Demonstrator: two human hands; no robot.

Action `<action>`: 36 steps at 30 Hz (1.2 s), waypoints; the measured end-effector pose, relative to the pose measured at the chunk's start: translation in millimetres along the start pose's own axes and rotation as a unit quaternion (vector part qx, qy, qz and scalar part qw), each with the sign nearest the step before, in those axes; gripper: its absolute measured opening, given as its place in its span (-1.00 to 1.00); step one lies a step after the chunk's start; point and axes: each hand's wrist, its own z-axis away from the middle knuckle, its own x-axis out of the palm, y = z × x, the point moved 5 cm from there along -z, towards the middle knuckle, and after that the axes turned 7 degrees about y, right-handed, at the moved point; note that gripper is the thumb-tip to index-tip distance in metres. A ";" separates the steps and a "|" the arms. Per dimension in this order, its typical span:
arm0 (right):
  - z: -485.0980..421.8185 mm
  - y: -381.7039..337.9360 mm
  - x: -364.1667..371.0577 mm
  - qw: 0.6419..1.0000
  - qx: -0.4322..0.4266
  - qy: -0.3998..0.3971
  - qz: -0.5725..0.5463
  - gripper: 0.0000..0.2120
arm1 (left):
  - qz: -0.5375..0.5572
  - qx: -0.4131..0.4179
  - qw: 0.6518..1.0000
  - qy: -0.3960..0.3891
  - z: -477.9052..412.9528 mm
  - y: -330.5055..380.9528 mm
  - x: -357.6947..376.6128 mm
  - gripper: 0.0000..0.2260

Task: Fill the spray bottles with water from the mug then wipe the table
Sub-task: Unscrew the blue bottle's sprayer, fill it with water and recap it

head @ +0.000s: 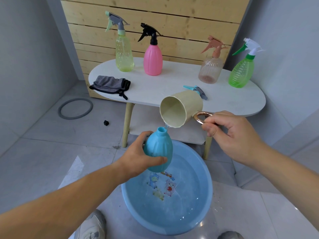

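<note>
Water (166, 126) is trickling in a thin stream from the lip of the mug (181, 109) into the open neck of the blue bottle (158, 149). Both are being held out over the basin (208, 187) on the floor, presumably so that anything missing the narrow mouth is landing in the water there and not on the tiles. The right grip (229, 133) is pinching the mug's copper-coloured handle and tipping it almost onto its side; the inside is looking nearly drained, so this pour is probably nearing its end. The left grip (138, 157) is wrapping round the lower body of the bottle, thumb across the front, leaning it slightly so the neck is meeting the stream. Its trigger head (196, 89) is lying unscrewed on the surface (155, 90), which is why the neck is standing open. Four other spray bottles, yellow-green (124, 56), pink (152, 61), peach (209, 69) and green (241, 73), are standing capped along the back of the surface; whether they are holding water is hard to judge. A grey cloth (110, 85) is waiting at the left end, seemingly for the wiping not yet begun
</note>
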 end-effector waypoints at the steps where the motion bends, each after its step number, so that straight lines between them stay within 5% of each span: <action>1: 0.0 -0.3 -0.2 1.000 -0.005 0.000 0.003 -0.74 | 0.001 0.000 1.000 0.000 0.1 -0.1 0.0 -0.31; 21: -0.7 -1.2 3.0 0.997 -0.069 -0.007 0.035 -0.87 | -0.006 -0.001 1.000 -0.001 0.4 -2.4 0.6 -0.31; 36: -0.6 -5.2 3.9 0.989 -0.115 -0.001 0.088 -0.75 | -0.006 0.001 1.000 0.002 -1.5 -2.7 1.4 -0.32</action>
